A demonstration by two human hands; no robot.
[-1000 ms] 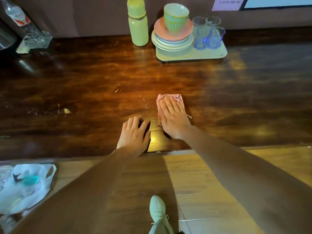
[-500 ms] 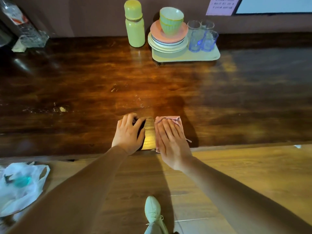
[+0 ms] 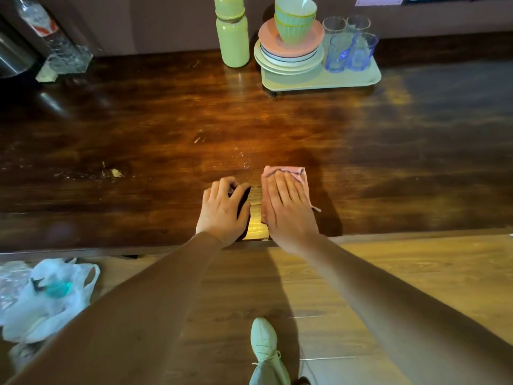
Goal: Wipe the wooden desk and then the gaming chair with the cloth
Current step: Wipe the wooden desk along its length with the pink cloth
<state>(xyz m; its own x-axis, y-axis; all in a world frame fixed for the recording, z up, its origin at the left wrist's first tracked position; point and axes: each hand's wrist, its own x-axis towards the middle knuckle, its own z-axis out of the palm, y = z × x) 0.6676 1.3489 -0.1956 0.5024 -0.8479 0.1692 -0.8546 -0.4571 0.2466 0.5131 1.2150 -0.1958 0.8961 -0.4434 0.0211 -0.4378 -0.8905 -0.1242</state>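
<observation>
The right hand (image 3: 288, 209) is laid flat, palm down, on the folded pink cloth (image 3: 298, 173). Its fingers are held straight and close together, so the cloth is pressed onto the wooden desk (image 3: 138, 129) near the front edge without being gripped. The left hand (image 3: 223, 212) is set just beside it on bare wood, fingers bent and only the tips touching, with nothing held. Both forearms are stretched forward. The cloth is seen to be soft and creased, with a loose thread at its right side. The desk top is dark, glossy and streaked with grain, and chipped pale at the left. At the back a pale rectangular tray (image 3: 319, 80) is loaded with stacked round plates (image 3: 288, 55), ribbed green bowls (image 3: 295, 20) and clear glasses (image 3: 349, 48). A smooth green cylindrical flask (image 3: 232, 37) is stood just left of it. A crumpled white plastic bag (image 3: 47, 295) is seen on the plank floor.
</observation>
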